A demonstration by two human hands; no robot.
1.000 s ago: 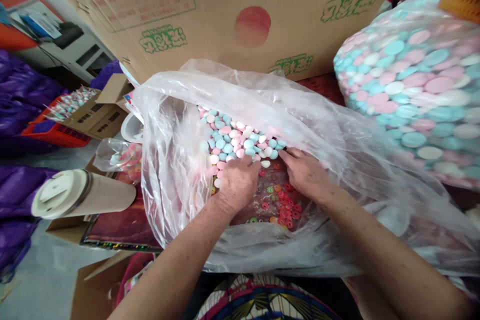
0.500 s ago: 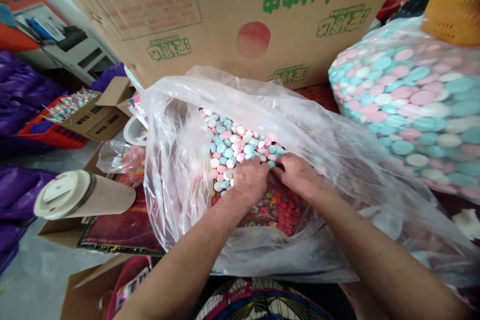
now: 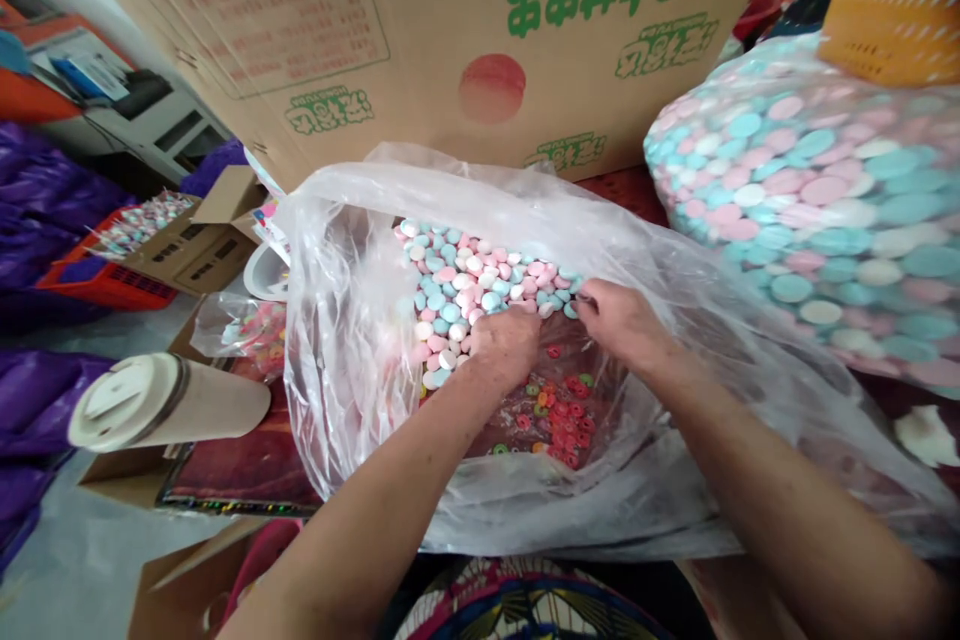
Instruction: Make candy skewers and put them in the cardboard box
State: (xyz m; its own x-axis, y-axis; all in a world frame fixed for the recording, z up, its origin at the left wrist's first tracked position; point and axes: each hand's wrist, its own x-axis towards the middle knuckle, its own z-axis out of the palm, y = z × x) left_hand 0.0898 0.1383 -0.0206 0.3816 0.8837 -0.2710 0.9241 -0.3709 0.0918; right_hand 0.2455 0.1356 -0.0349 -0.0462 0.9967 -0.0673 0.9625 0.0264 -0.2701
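Observation:
Pink, white and blue round candies (image 3: 457,295) lie in a pile inside a large clear plastic bag (image 3: 330,290) spread open in front of me. My left hand (image 3: 508,345) rests at the near edge of the pile with its fingers curled under; what they hold, if anything, is hidden. To its right, my right hand (image 3: 619,315) is closed, fingertips pinched at the pile's right edge beside a blue candy. I cannot make out anything between them. Below my hands, small red, orange and green ring candies (image 3: 566,420) lie in the bag's near part.
A big cardboard box (image 3: 420,40) stands behind the bag. On the right sits a full bag of candies (image 3: 802,210) with an orange basket (image 3: 892,25) above it. A lidded cup (image 3: 172,400) stands on the left, near a small bag of ring candies (image 3: 259,330).
My right hand has moved right, away from my left hand, widening the gap between them. My left hand stays at nearly the same place. The view has shifted slightly.

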